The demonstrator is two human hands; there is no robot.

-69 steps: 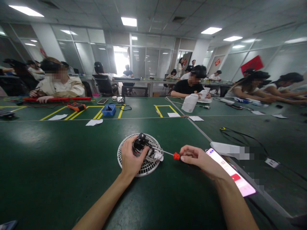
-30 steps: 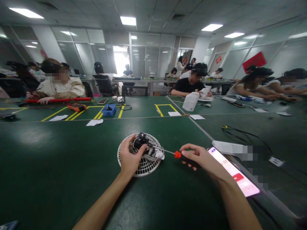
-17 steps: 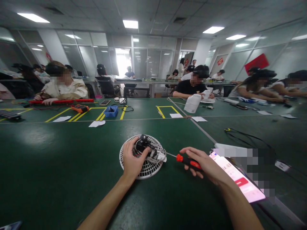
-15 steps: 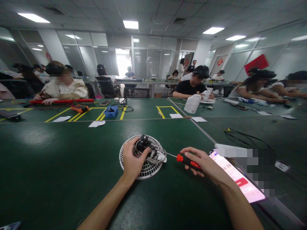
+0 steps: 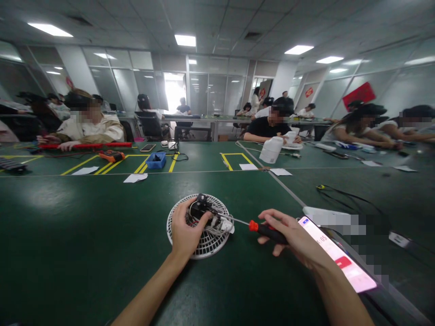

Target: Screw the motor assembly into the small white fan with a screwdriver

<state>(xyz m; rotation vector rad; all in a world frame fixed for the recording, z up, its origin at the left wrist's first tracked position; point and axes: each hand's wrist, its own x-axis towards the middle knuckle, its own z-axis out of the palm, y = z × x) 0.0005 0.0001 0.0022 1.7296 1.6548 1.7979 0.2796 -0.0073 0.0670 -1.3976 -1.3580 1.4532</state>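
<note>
A round white fan grille (image 5: 212,248) lies on the green table, with a black fan motor (image 5: 196,210) and bundled wires on top of it. Gripping the motor from the left, my left hand (image 5: 185,228) has its thumb on the near right side and its fingers around the far side. In my right hand (image 5: 283,231) is a screwdriver (image 5: 268,231) with a red and black handle. Its shaft points left and its tip reaches the motor's right side; the exact contact point is too small to make out. A white connector (image 5: 226,225) sits at the grille's right edge.
A lit phone (image 5: 343,258) lies beside my right forearm. Further off are a blue bin (image 5: 156,160), an orange-black tool (image 5: 111,156), a white plastic housing (image 5: 271,150), paper slips and a black cable (image 5: 353,199). Several people sit at work around the tables.
The fingers of my right hand have shifted around the screwdriver handle, and the handle looks turned. My left hand keeps its hold on the motor. The view has tilted slightly.
</note>
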